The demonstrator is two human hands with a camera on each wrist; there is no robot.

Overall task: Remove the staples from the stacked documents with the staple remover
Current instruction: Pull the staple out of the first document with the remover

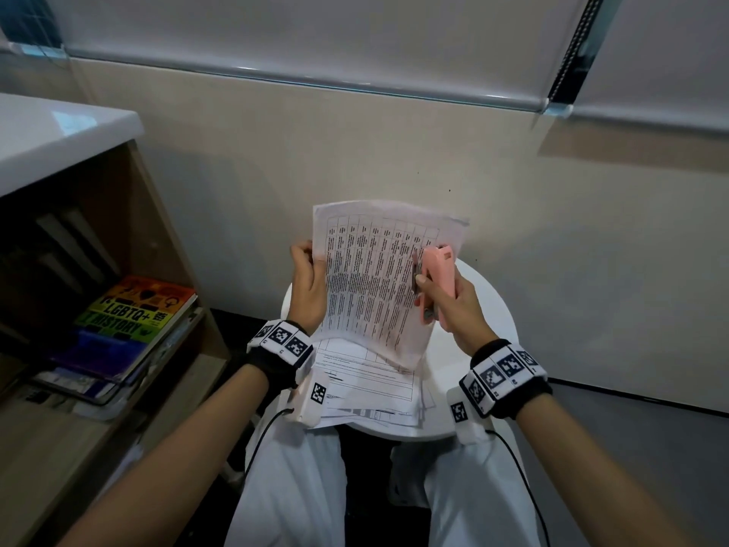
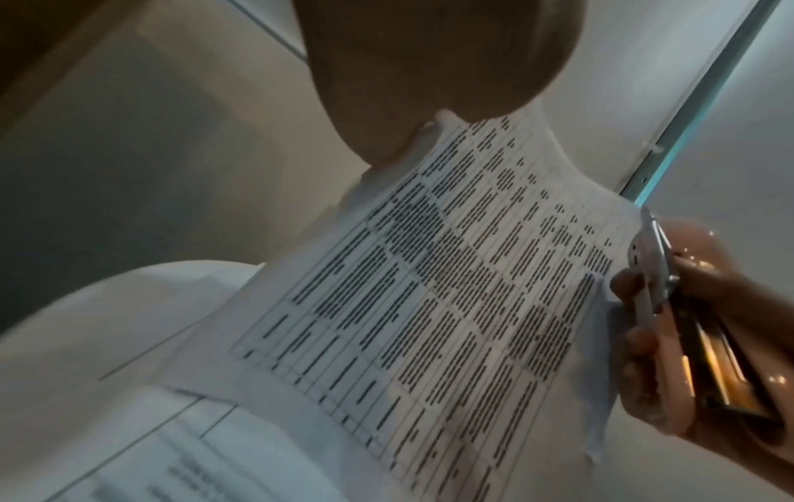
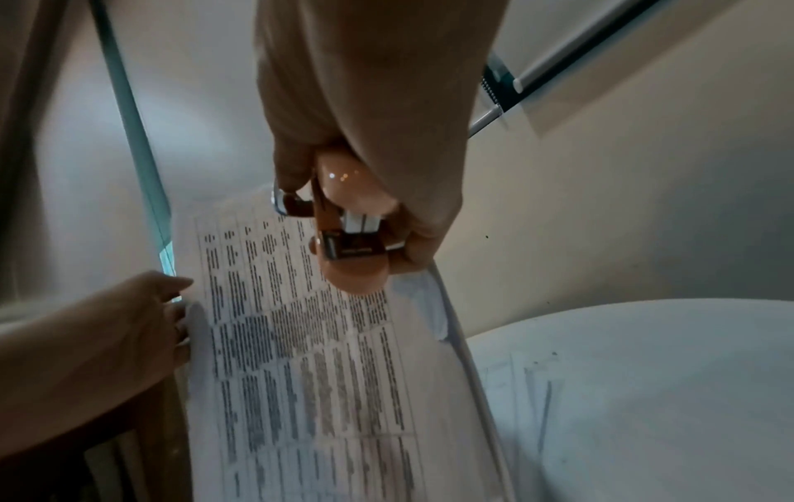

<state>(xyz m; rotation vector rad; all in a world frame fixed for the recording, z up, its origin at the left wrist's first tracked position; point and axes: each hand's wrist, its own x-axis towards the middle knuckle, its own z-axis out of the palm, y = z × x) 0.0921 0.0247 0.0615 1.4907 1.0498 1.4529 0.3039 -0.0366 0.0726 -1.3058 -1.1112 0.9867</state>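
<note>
A printed document with a table (image 1: 374, 278) (image 2: 451, 288) (image 3: 301, 356) is lifted upright above the round white table (image 1: 485, 309). My left hand (image 1: 309, 286) (image 3: 129, 326) pinches its left edge. My right hand (image 1: 445, 298) (image 2: 670, 326) (image 3: 374, 142) grips a pink staple remover (image 1: 436, 276) (image 2: 687, 322) (image 3: 352, 237) with metal jaws, held against the sheet's right edge near the top. More stacked papers (image 1: 367, 388) (image 2: 215, 441) lie flat on the table beneath. No staple is discernible.
A wooden shelf unit (image 1: 130, 278) with a white top stands to the left, with colourful books (image 1: 134, 321) lying on its lower shelf. A beige wall (image 1: 394, 152) and window blinds (image 1: 355, 29) are just behind the table. My knees in white trousers (image 1: 292, 487) sit under the table's front edge.
</note>
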